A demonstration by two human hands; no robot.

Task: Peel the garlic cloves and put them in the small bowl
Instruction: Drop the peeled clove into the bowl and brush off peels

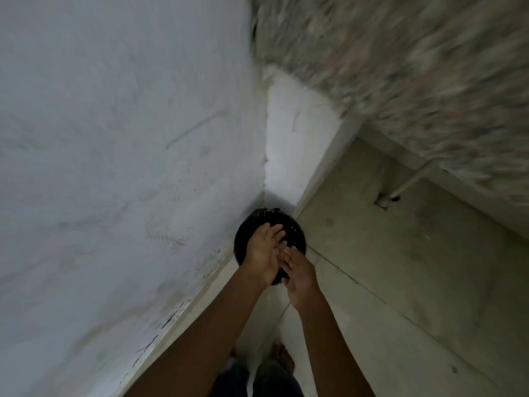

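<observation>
I see left hand [264, 250] and right hand [299, 272] flat, fingers straight, nearly palm to palm above the bin [294, 227]; garlic and bowl are not visible. Any peel may miss it if hands drift

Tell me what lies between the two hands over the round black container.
Head view: nothing held there. The left hand and right hand are close together, and the narrow gap shows only the round black container below them.

It looked like a bare home kitchen corner. Left of the black bin [297, 239] rose a whitewashed wall [114, 167]. Right of the bin lay floor tiles [400, 282], a speckled stone slab [400, 67] and a pipe [412, 179].
</observation>
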